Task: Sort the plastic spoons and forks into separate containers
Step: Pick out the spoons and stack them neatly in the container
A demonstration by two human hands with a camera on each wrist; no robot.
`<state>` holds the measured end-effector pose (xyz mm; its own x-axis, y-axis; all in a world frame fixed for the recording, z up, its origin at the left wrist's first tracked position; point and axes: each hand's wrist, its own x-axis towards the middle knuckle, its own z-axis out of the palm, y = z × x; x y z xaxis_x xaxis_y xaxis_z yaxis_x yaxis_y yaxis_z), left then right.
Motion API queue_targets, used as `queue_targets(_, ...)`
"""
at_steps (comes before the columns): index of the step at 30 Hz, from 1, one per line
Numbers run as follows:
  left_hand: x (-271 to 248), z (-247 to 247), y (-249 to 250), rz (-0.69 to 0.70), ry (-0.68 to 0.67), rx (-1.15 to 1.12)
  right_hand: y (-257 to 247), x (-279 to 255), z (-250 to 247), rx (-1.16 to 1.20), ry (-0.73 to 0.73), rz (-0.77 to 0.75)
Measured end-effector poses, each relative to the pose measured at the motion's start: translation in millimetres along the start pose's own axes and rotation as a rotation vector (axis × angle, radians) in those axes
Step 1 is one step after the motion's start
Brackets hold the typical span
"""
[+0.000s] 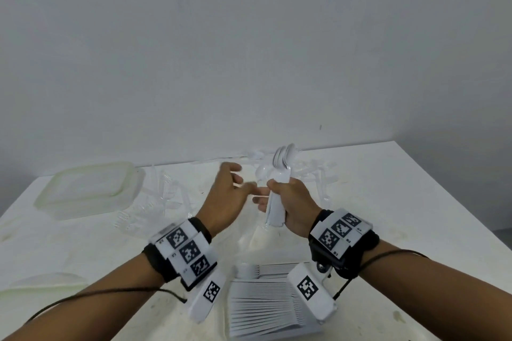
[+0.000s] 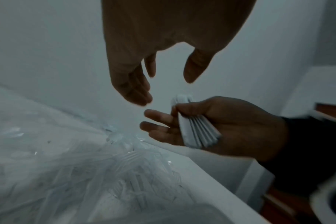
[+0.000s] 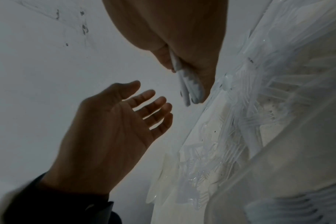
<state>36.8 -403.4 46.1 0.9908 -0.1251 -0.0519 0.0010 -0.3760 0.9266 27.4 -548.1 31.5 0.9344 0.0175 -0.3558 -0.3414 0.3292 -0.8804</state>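
My right hand [image 1: 288, 199] grips a bundle of several white plastic spoons [image 1: 281, 171] upright above the table, bowls up. The fanned spoon handles [image 2: 199, 133] stick out below its palm; they also show in the right wrist view as spoon handles [image 3: 190, 89]. My left hand [image 1: 230, 188] hovers just left of the bundle, fingers spread and empty, as the left hand [image 3: 125, 119] shows palm-on. Clear plastic forks [image 1: 155, 202] lie scattered on the table behind and left of the hands. A row of stacked white spoons [image 1: 266, 302] fills a container near me.
A translucent rectangular container [image 1: 91, 188] sits upside down at the back left. A translucent lid [image 1: 47, 279] lies at the near left. More clear cutlery [image 1: 318, 174] lies behind the right hand. The white table [image 1: 415, 202] meets the wall at the back.
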Motion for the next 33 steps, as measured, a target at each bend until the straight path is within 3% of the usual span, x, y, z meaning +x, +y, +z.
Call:
queue_targets(4, -27, 17, 12, 0.039, -0.335, 0.172, 3, -3, 12, 0.105, 0.056, -0.034)
queue_targets(8, -24, 23, 15, -0.214, -0.358, -0.172, 8, -6, 23, 0.118, 0.002, -0.097)
queue_targets(12, -18, 19, 17, -0.242, -0.438, -0.078, 19, 2, 25, 0.042, 0.057, -0.126)
queue_targets(14, -15, 21, 16, -0.203, -0.422, 0.07, 22, 4, 27, -0.015, 0.107, -0.118)
queue_targets(17, -10, 24, 10, -0.037, -0.344, 0.361, 22, 6, 29, -0.098, 0.132, -0.13)
queue_targets(20, -7, 16, 10, 0.074, -0.332, 0.425, 14, -2, 25, -0.23, 0.012, -0.095)
queue_targets(23, 0, -5, 7, -0.078, -0.471, 0.356, -1, -18, 3, -0.449, -0.111, -0.032)
queue_targets(25, 6, -23, -1, -0.218, -0.558, 0.267, -9, -28, -15, -0.652, -0.098, -0.025)
queue_targets(27, 9, -37, -9, -0.283, -0.652, 0.164, -15, -34, -34, -0.982, -0.002, -0.206)
queue_targets(29, 7, -43, -12, -0.314, -0.766, 0.105, -18, -41, -46, -1.276, 0.052, -0.64)
queue_targets(31, 1, -42, -13, -0.352, -0.874, 0.064, -20, -42, -53, -1.478, -0.019, -0.994)
queue_targets(33, -6, -37, -13, -0.383, -0.951, 0.064, -23, -42, -54, -1.606, -0.134, -1.114)
